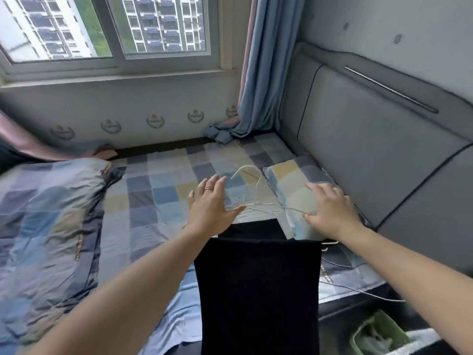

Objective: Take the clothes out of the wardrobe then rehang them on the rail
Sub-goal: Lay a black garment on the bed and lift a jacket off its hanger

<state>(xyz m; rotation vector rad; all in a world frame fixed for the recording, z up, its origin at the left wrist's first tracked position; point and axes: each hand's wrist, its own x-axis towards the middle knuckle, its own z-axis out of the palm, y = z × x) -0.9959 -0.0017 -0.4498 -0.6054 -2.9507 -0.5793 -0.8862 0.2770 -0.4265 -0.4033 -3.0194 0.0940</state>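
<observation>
Head view: black garment runs lengthwise toward the pillow; left hand, right hand splayed, empty.

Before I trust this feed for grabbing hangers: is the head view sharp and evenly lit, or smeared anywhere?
Head view: soft daylight, no glare; hangers, left hand and right hand fairly sharp; quilt at the left edge smeared; wide lens bows the headboard; black garment lacks detail.

Single head-worn wide-angle view from the near edge of the bed, looking forward and down. Faces the window wall; headboard runs along the right. The left hand and right hand sit mid-frame, close to the lens, forearms entering from the bottom corners.
</observation>
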